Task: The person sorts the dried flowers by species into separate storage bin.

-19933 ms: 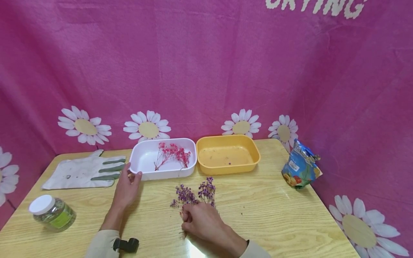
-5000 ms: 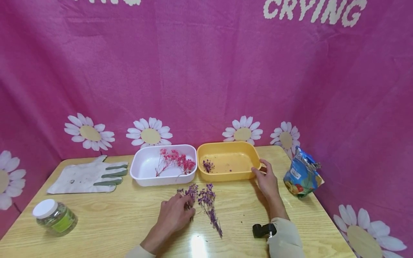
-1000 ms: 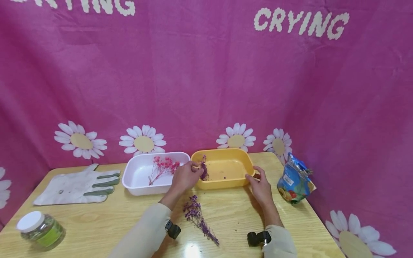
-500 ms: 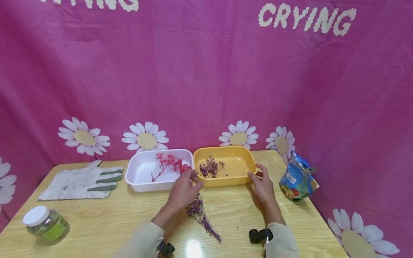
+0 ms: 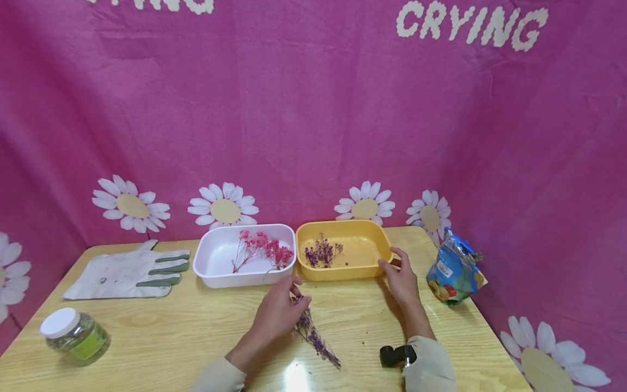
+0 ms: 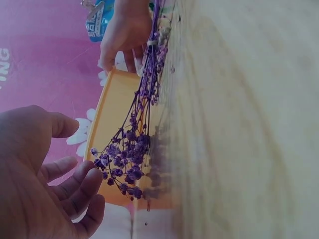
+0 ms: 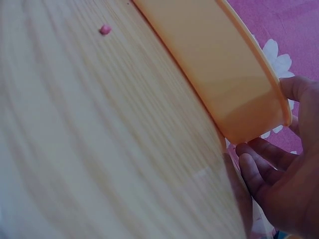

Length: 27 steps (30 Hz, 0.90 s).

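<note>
A bunch of dried purple flowers (image 5: 315,340) lies on the table, stems toward the front. My left hand (image 5: 276,310) is over its flower heads and hides some of them. In the left wrist view the fingers of this hand (image 6: 40,174) are loosely bent and spread beside the blossoms (image 6: 124,164), without closing on them. My right hand (image 5: 404,280) holds the front right corner of the yellow tray (image 5: 352,273), thumb and fingers around it. More purple sprigs (image 5: 322,253) stand at the left end inside that tray.
Left of the yellow tray, a white tray (image 5: 230,280) holds pink dried flowers (image 5: 262,246). A glove (image 5: 117,275) and a lidded jar (image 5: 75,337) are at the left. A blue snack bag (image 5: 454,269) stands near the right edge. Small crumbs dot the table.
My left hand let go of a purple sprig in the yellow tray and came back to the bunch on the table. My right hand, earlier on the purple flowers, has stayed at the tray since.
</note>
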Motion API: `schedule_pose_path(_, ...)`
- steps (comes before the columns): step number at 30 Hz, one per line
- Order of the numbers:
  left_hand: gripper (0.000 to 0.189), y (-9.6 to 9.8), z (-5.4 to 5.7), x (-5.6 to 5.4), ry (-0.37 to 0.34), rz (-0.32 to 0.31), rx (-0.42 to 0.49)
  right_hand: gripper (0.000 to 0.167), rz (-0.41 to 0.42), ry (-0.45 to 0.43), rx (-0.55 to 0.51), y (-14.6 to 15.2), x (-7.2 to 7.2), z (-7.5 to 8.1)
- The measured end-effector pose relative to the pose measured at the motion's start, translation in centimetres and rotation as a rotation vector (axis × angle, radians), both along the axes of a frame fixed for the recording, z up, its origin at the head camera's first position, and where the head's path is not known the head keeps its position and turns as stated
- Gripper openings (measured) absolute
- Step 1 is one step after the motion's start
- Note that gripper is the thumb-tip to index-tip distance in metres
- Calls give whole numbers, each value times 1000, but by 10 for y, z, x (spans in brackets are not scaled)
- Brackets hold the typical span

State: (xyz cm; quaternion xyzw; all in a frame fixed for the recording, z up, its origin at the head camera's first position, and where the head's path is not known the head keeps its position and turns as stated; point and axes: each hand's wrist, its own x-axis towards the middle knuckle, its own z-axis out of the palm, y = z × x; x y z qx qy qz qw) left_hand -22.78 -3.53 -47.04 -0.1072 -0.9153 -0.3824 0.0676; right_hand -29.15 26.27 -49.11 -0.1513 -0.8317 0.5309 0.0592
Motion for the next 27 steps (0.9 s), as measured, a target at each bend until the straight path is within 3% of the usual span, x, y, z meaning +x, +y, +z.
schedule_pose_path(16,33,-4,-1,22,15,8,-33,58,-12,2,-13,-3,0,1)
schedule_pose_path(27,28,-4,-3,38,-21,-72,-102,63,-6,1,2,-1,0,0)
